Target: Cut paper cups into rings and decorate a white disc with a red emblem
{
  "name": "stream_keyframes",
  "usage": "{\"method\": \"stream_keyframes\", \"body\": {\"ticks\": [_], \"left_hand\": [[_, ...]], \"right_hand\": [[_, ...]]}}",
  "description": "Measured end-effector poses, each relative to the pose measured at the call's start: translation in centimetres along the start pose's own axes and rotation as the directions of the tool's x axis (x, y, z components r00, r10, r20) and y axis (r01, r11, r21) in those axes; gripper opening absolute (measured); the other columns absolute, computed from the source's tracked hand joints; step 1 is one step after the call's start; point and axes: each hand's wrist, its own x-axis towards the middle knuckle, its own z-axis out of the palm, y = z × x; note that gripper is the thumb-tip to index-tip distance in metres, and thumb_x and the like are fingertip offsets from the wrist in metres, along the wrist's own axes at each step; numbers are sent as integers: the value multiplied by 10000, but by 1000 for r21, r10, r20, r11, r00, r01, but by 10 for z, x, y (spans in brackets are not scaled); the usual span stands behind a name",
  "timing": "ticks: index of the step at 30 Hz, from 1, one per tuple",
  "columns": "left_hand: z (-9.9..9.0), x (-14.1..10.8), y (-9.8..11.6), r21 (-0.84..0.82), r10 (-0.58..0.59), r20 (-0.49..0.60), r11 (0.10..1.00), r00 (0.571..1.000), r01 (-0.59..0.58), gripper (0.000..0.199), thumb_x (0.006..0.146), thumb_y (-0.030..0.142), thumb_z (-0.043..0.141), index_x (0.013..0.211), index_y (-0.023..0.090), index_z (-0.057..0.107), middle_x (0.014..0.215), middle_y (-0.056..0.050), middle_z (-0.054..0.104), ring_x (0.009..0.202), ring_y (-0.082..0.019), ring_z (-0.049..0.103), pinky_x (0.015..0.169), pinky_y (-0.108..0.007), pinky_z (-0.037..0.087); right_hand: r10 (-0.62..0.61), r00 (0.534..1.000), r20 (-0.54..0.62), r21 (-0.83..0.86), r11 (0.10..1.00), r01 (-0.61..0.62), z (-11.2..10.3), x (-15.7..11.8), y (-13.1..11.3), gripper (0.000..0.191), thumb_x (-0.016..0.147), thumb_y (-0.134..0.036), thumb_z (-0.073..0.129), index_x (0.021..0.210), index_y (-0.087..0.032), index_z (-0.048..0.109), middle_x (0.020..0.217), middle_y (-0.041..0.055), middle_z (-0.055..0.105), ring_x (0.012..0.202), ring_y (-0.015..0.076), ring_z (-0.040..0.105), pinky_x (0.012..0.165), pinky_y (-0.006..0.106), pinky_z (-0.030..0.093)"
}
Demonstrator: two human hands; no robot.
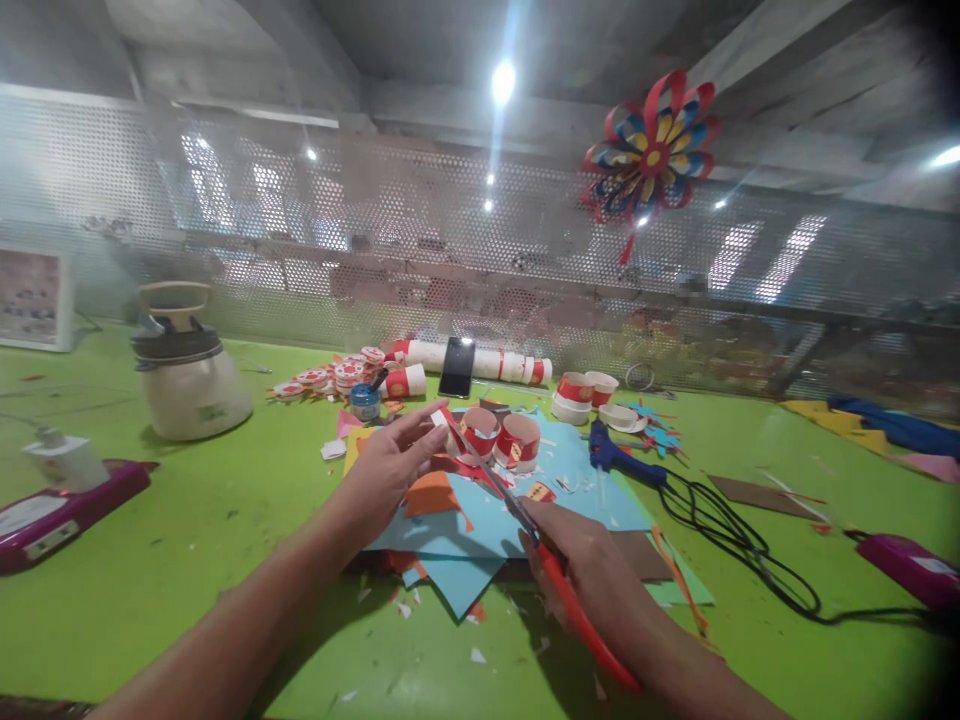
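Observation:
My right hand is closed round the red handles of a pair of scissors, whose blades point up and to the left. Pinched in the fingers of my left hand is a red and white paper piece, with the scissor tips against or just beside it. Two cut paper cup rings, red outside, stand just beyond the blades. Under my hands lie light blue paper sheets and an orange scrap, with small cuttings scattered about.
A blue glue gun with a black cord lies to the right. Behind are a phone, a long row of nested cups and a small blue jar. A kettle and a purple power strip stand left; a paper flower hangs above.

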Motion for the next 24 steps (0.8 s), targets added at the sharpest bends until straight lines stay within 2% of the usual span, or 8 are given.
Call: {"method": "stream_keyframes", "body": {"ticks": [6,13,19,24], "left_hand": [[1,0,0,12,-13,-2,1000,1000,13,505,743,288,763,1225,196,645,945,-71,733,783,-181,680,743,-320,552],[2,-1,0,-7,-22,12,1000,1000,22,522,742,292,767,1234,174,638,962,-95,734,798,-205,688,767,-356,554],[3,-2,1,-14,-11,33,1000,999,12,503,758,287,757,1235,178,639,989,-104,732,833,-216,689,773,-362,558],[4,-2,2,-38,-20,31,999,999,21,493,754,276,762,1224,181,647,978,-104,738,828,-217,696,762,-354,560]], "right_hand": [[-27,999,-21,4,1000,27,-2,1,-5,275,837,-80,461,1028,-187,628,876,63,698,745,199,606,685,299,469],[-19,1000,-21,113,993,21,-2,4,-10,213,869,-105,468,971,-187,636,817,30,679,716,176,577,667,269,425],[-17,1000,-25,70,997,19,-1,3,-13,177,853,-88,434,798,-169,581,705,19,615,623,151,496,589,250,366],[-45,998,-52,20,999,46,0,3,-14,187,852,-85,410,788,-164,567,658,12,578,581,139,457,559,245,333]]}}
